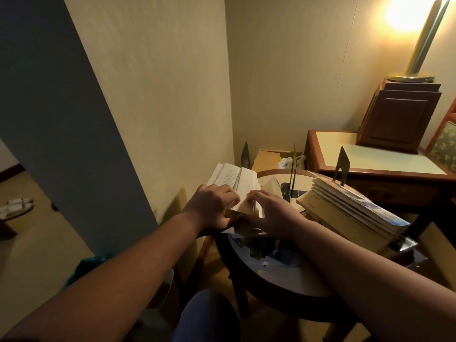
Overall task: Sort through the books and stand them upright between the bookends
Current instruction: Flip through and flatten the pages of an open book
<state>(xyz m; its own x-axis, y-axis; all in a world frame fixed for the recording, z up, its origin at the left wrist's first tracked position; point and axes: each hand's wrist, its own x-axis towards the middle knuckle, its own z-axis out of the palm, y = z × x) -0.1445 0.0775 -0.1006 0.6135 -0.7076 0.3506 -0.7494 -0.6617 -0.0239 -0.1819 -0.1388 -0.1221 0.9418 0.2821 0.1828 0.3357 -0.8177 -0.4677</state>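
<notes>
Head view, near to far.

- 6 o'clock, nearest: a knee [204, 317] in blue cloth. Both bare forearms reach up from the bottom corners.
- Round worktop [271, 288], dark rim, pale top. Glossy papers [259, 250] lie flat on it under the wrists.
- Left hand [212, 209]: fingers [229, 193] curled over the near left edge of an open book [234, 178], gripping it.
- Right hand [274, 213]: fingers [259, 195] bent over the book's near right pages and holding them. Thumb hidden underneath.
- The two hands nearly touch. The book spreads from the fingertips toward 12 o'clock, pages up, over the far left edge of the worktop. It is open, not standing.
- 3 o'clock of the hands: a stack of books [350, 211], tilted, lying on the worktop.
- Bookends, all upright: dark one [245, 155] beyond the open book at 12 o'clock; thin one [293, 169] at 1 o'clock, seen edge-on; third one [341, 164] just behind the stack at 2 o'clock.
- Behind the worktop: a cardboard box [269, 156] with a white bag [288, 161] beside it.
- 2 o'clock, farther: a side table [370, 156] carrying a wooden box [399, 117]; a lit lamp [404, 13] above.
- 9 o'clock, far: pale slippers [14, 206] on the floor.
</notes>
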